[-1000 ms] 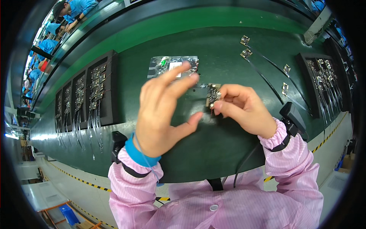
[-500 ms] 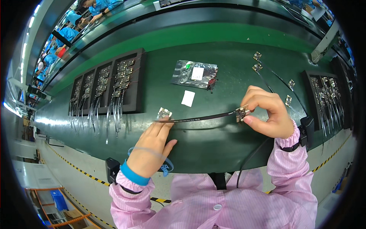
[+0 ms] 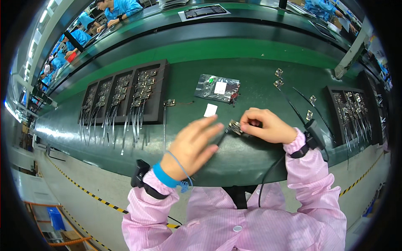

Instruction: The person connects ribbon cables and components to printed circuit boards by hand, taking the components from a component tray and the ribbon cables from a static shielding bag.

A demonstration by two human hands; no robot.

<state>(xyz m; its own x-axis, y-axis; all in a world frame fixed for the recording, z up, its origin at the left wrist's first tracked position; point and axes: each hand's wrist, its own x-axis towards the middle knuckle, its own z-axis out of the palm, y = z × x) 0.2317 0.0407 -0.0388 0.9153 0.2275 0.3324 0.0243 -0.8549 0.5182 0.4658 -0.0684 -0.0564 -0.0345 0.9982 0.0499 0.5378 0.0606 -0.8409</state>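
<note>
My right hand [image 3: 268,124] pinches a small circuit board [image 3: 235,126] between thumb and bent fingers, just above the green table mat [image 3: 234,167]. From that board a black flat cable [image 3: 222,137] runs down and left, partly hidden by the fingers of my left hand [image 3: 194,144]. My left hand is smeared by motion. Its fingers are stretched out and apart, and it seems to hold nothing. Another small board with a flat cable and a thin wire [image 3: 169,103] lies farther left, beside a black foam tray [image 3: 164,90]. A white paper slip [image 3: 210,110] lies beyond my left fingertips.
The left tray's compartments hold several boards with hanging flat cables. A clear bag [image 3: 205,88] lies at the back middle. On the right are loose boards [image 3: 278,83] with black cables and another filled black tray [image 3: 333,98]. Co-workers in blue [image 3: 121,8] sit beyond the raised shelf [image 3: 201,35].
My left hand has lifted off the mat and moved right, toward my right hand. The held board moved left. A board now lies beside the left tray; the one under my left fingers is gone from there.
</note>
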